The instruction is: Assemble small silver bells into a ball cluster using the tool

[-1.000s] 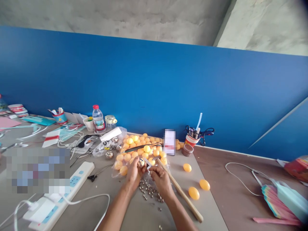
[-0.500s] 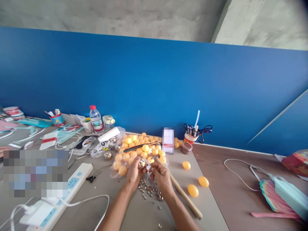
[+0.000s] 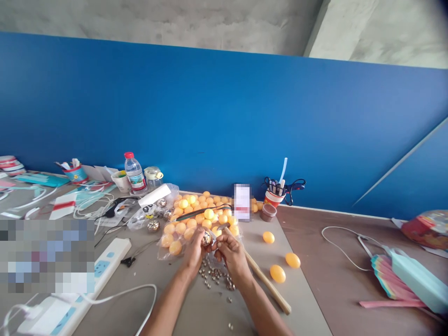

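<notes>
While a white power strip [image 3: 114, 249] lies at the lower left of the frame, a bottle [image 3: 136, 175] with a red cap stands higher up, left of the middle. Next comes a bag full of orange balls [image 3: 180, 227]. Just below the frame's middle, the left hand [image 3: 193, 252] is curled around a shiny ball [image 3: 206, 239]. Little beads [image 3: 209, 273] lie on the bench [image 3: 199, 310] under it. The right hand [image 3: 229, 252] pinches a small white bit [image 3: 214, 238] close to the shiny ball. A hammer [image 3: 268, 282] slants to the lower right, near three loose balls [image 3: 277, 274]. A mask [image 3: 416, 280] is at the far right.
</notes>
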Demonstrator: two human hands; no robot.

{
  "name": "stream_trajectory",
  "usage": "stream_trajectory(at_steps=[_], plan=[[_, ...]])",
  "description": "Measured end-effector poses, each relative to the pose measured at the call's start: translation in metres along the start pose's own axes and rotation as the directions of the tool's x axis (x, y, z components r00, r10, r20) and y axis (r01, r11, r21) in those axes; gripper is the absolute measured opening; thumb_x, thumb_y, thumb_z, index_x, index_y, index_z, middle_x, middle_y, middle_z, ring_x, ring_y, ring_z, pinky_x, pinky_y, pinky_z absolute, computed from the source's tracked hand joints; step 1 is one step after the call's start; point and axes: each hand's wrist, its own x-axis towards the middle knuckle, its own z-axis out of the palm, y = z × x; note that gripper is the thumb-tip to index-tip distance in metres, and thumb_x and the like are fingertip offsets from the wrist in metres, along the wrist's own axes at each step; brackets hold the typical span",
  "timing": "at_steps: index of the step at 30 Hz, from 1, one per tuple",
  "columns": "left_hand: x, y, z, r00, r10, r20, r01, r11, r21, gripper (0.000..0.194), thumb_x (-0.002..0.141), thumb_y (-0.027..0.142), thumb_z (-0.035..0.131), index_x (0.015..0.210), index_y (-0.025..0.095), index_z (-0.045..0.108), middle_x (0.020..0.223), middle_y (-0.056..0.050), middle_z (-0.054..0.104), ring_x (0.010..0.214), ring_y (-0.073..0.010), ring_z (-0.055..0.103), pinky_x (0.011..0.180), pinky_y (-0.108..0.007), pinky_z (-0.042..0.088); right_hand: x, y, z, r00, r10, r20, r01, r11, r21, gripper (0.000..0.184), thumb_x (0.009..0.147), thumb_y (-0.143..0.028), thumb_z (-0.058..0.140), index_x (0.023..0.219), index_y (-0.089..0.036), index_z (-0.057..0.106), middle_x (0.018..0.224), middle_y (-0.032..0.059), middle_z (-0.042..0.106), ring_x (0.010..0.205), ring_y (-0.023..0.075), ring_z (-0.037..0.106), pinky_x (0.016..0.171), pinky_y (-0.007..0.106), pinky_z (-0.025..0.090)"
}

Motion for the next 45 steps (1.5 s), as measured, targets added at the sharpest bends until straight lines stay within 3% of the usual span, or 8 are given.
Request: stream_trajectory(at_steps=[5,9,11,17,23,29,35,45], plan=[[-0.0062,0.0060,0.0016,0.998,0.055,-0.004,-0.054,0.986,0.155,0.018,0.070,0.037,0.069,0.070,0.020,0.063,0.061,-0.001,0.058,0.064,-0.0194,0.054,0.057,-0.028,0.042,-0.0036,-0.0064,0.0030,0.999,-0.037,0.015,0.038,0.998,-0.040,0.016,0.069,-0.033,0.066,0.066,-0.019,0.057,0.056,-0.0032,0.055,0.049,0.0104,0.042,0.051,0.024,0.035],[-0.0045,0.0041,-0.0023,0.990,0.118,-0.077,-0.087,0.941,0.327,0.012,0.069,0.031,0.071,0.072,0.021,0.067,0.081,-0.006,0.067,0.088,-0.0252,0.058,0.074,-0.031,0.045,-0.0051,-0.0066,0.0029,0.999,-0.035,0.021,0.035,0.999,-0.039,0.013,0.066,-0.031,0.067,0.065,-0.019,0.061,0.056,-0.0030,0.055,0.055,0.0113,0.044,0.055,0.024,0.035],[-0.0033,0.0016,-0.0046,0.991,0.130,-0.019,-0.114,0.924,0.365,0.013,0.073,0.033,0.067,0.074,0.021,0.067,0.082,-0.005,0.067,0.087,-0.0248,0.058,0.076,-0.031,0.045,-0.0046,-0.0044,0.0023,1.000,-0.008,0.026,0.009,0.999,-0.036,0.015,0.065,-0.031,0.067,0.064,-0.018,0.062,0.056,-0.0030,0.054,0.054,0.0109,0.043,0.056,0.024,0.034],[-0.0066,0.0026,-0.0031,0.983,0.164,0.085,-0.184,0.914,0.363,0.005,0.075,0.025,0.067,0.071,0.022,0.068,0.083,-0.003,0.066,0.089,-0.0231,0.056,0.081,-0.029,0.042,-0.0015,0.0001,0.0013,0.999,0.042,0.017,-0.042,0.999,-0.013,0.015,0.061,-0.030,0.069,0.062,-0.018,0.060,0.055,-0.0040,0.050,0.054,0.0104,0.040,0.056,0.024,0.033],[-0.0111,0.0071,-0.0003,0.990,0.117,0.077,-0.136,0.937,0.321,0.006,0.073,0.023,0.068,0.068,0.023,0.066,0.078,-0.003,0.064,0.087,-0.0239,0.054,0.077,-0.029,0.042,-0.0025,-0.0061,0.0041,0.998,0.056,0.021,-0.056,0.998,-0.029,0.016,0.060,-0.031,0.068,0.060,-0.019,0.057,0.055,-0.0044,0.049,0.053,0.0104,0.040,0.056,0.024,0.034],[-0.0089,0.0058,-0.0004,0.984,0.150,0.092,-0.174,0.908,0.380,0.009,0.075,0.028,0.065,0.068,0.022,0.065,0.076,-0.003,0.063,0.084,-0.0234,0.054,0.079,-0.030,0.043,-0.0011,-0.0052,-0.0005,0.996,0.072,0.051,-0.073,0.997,0.005,0.017,0.059,-0.029,0.070,0.060,-0.017,0.057,0.055,-0.0042,0.050,0.054,0.0098,0.040,0.056,0.023,0.034],[-0.0092,0.0050,-0.0009,0.983,0.145,0.114,-0.179,0.903,0.390,0.011,0.073,0.032,0.068,0.066,0.023,0.065,0.073,-0.002,0.062,0.080,-0.0233,0.053,0.077,-0.032,0.043,-0.0008,-0.0071,-0.0027,0.996,0.073,0.057,-0.068,0.994,-0.088,0.018,0.060,-0.029,0.071,0.059,-0.017,0.058,0.052,-0.0049,0.049,0.052,0.0097,0.039,0.055,0.023,0.031],[-0.0075,0.0042,-0.0013,0.981,0.160,0.112,-0.193,0.887,0.419,0.014,0.077,0.034,0.062,0.073,0.022,0.067,0.079,-0.003,0.065,0.083,-0.0234,0.055,0.079,-0.031,0.043,0.0008,-0.0060,-0.0021,0.990,0.111,0.086,-0.112,0.994,0.008,0.022,0.058,-0.032,0.072,0.059,-0.018,0.055,0.054,-0.0051,0.046,0.052,0.0093,0.036,0.055,0.024,0.030]])
